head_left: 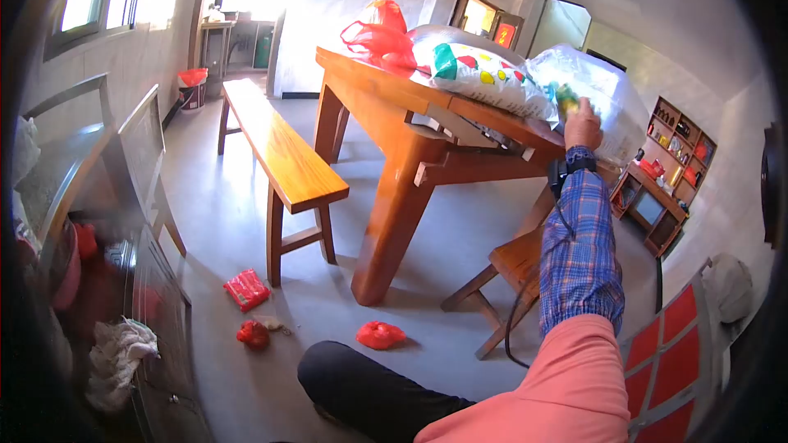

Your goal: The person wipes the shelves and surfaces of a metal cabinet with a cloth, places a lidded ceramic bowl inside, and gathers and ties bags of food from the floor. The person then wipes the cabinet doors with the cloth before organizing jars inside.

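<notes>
My right hand (pixel 583 127) reaches out over the near corner of the wooden table (pixel 369 86), in a plaid sleeve cover with a dark band and a cord at the wrist. Its fingers are closed at a small green and yellow packet (pixel 566 100), which is blurred. Just left of it lies a white bag with a fruit print (pixel 488 74). Behind and to the right, a large clear plastic bag (pixel 611 94) bulges past the table edge. A red plastic bag (pixel 382 37) sits on the table's far left. My left hand is out of view.
A long wooden bench (pixel 279 148) stands left of the table, a wooden stool (pixel 517 262) below my arm. On the floor lie a red packet (pixel 246 290) and red plastic bags (pixel 380 335). An open cabinet (pixel 156 312) with a cloth (pixel 119 361) is at left, shelves (pixel 677 139) at right.
</notes>
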Action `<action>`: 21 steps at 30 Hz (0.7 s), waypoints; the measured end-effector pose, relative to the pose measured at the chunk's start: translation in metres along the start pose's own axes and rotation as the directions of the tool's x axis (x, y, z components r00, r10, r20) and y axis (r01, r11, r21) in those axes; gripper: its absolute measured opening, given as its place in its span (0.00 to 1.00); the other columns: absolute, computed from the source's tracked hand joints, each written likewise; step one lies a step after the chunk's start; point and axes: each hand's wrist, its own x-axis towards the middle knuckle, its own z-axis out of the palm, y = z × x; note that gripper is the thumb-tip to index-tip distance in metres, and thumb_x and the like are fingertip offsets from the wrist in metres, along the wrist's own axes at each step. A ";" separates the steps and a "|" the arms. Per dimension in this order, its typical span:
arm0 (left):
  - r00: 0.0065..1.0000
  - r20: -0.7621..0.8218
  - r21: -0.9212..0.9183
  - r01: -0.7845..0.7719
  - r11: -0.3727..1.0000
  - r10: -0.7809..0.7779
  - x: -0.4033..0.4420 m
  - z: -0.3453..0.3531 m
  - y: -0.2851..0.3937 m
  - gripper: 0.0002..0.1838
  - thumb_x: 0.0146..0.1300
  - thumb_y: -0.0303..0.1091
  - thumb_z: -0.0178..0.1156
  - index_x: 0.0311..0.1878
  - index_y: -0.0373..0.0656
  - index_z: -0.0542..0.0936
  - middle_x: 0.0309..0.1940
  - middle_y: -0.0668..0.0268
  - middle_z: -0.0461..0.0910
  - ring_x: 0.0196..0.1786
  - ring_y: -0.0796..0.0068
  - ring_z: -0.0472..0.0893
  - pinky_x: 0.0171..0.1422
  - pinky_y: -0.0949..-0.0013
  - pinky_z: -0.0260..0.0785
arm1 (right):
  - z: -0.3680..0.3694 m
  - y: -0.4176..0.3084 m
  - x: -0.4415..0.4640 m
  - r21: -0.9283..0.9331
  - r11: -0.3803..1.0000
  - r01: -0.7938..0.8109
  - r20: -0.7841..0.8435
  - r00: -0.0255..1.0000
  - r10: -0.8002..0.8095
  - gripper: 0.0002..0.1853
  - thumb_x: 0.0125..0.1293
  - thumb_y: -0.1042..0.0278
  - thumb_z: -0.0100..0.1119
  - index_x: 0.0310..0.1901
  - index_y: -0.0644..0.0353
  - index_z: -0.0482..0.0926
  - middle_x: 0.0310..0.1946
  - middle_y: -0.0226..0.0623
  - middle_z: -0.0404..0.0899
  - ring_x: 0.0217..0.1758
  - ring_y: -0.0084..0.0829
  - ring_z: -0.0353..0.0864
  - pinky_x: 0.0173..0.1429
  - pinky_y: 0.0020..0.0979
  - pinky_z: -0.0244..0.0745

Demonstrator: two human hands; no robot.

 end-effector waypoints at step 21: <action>0.936 0.340 -0.179 0.156 0.971 -0.088 -0.019 0.032 -0.022 0.22 0.73 0.43 0.54 0.61 0.38 0.73 0.58 0.50 0.74 0.62 0.51 0.73 0.65 0.52 0.65 | -0.018 -0.008 -0.113 0.840 0.540 0.056 0.000 0.995 -0.104 0.14 0.64 0.66 0.57 0.48 0.64 0.76 0.42 0.37 0.76 0.48 0.34 0.75 0.56 0.33 0.70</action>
